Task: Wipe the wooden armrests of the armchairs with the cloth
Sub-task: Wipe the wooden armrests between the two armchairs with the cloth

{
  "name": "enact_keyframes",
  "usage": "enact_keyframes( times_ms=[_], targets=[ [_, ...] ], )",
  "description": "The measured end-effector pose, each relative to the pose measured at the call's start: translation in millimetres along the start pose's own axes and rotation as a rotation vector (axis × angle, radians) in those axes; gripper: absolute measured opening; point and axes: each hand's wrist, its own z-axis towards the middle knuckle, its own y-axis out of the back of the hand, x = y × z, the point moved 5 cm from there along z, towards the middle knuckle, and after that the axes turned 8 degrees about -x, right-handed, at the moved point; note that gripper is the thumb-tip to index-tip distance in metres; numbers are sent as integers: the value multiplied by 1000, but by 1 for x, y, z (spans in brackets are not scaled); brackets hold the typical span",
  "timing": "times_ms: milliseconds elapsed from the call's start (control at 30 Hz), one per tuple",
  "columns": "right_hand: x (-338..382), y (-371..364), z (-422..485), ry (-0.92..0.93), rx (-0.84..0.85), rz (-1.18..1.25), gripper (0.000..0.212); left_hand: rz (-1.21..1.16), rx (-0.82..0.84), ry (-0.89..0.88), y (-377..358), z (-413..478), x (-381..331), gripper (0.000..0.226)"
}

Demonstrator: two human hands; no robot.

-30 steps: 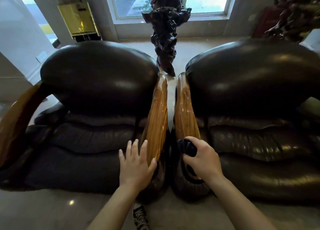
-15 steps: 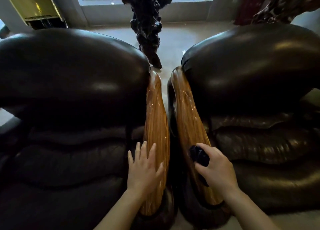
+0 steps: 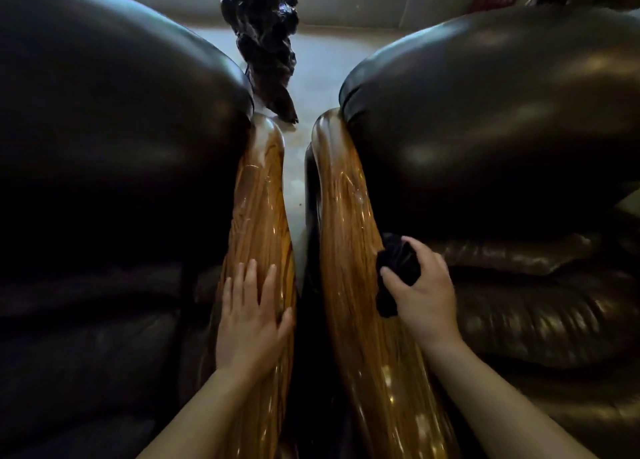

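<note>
Two dark leather armchairs stand side by side, each with a glossy orange-brown wooden armrest facing the narrow gap between them. My left hand lies flat, fingers spread, on the left chair's armrest. My right hand is shut on a bunched dark cloth and presses it against the inner right edge of the right chair's armrest, about halfway along it. Part of the cloth is hidden under my palm.
The left armchair's back and the right armchair's back bulge over the armrests' far ends. A dark gnarled sculpture stands on the pale floor behind the gap. A windowsill wall runs along the top.
The view has come closer and lower over the armrests. My right hand slid the cloth farther up the right armrest; my left hand also shifted up along the left armrest.
</note>
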Motion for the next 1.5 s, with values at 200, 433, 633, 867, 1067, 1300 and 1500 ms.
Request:
enact_keyframes(
  times_ms=[200,433,633,867,1067,1300,1500],
  targets=[
    [-8,-59,49,164,127,-417,64,-36,-75,8,-8,-2,5,68],
    [-50,-76,-4,457,258,-501,71,-98,-97,19,-8,-1,6,63],
    [-57,-69,22,442,209,-488,73,-123,-112,32,-4,-1,5,59],
    [-27,-103,49,368,145,-428,68,-127,-138,47,-4,-2,7,59],
    [-54,-72,19,569,273,-472,69,-142,-117,55,-3,-1,6,59],
    [-21,-108,50,366,158,-441,67,-129,-114,54,-6,-2,9,59],
    [-57,-65,19,488,287,-436,68,-127,-109,70,3,1,2,58]
  ],
)
